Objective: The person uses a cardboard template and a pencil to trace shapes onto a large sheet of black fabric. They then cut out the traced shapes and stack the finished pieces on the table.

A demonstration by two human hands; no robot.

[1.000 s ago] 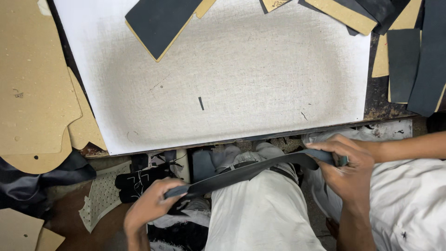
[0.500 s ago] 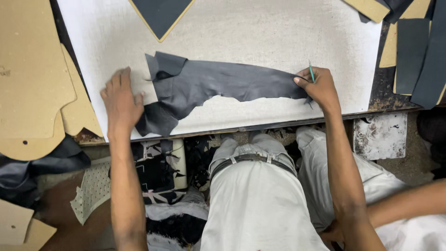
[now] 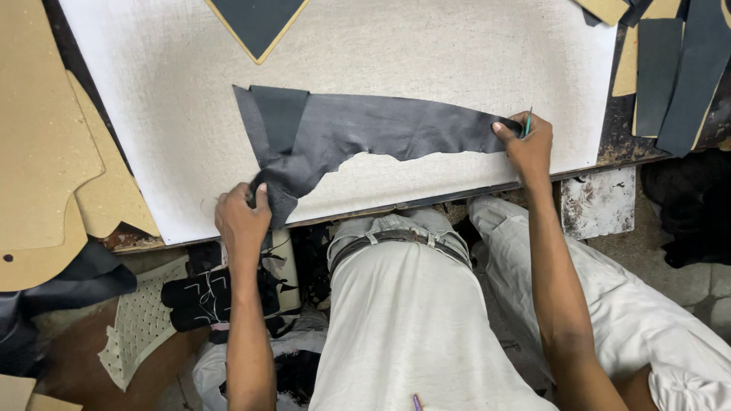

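A worker in pale clothes leans over a white cutting board, seen from above, with scraps of dark material and a perforated cream piece lying on the floor by the legs. At the board's near edge the left hand pinches the lower left corner of a long, ragged piece of dark grey leather, fingers closed on it where the hide bunches and folds. To the right, the right hand presses the narrow far end of the same leather flat against the board, fingers curled around a thin green-tipped tool that stands up between them. The leather stretches across the middle of the board between the two hands, its upper left corner folded over on itself and its lower edge torn in an uneven curve. Tan card patterns lie beside the board on the left. Beyond, a dark triangular piece with a tan edge rests at the board's far side, and dark strips are stacked at the far right.
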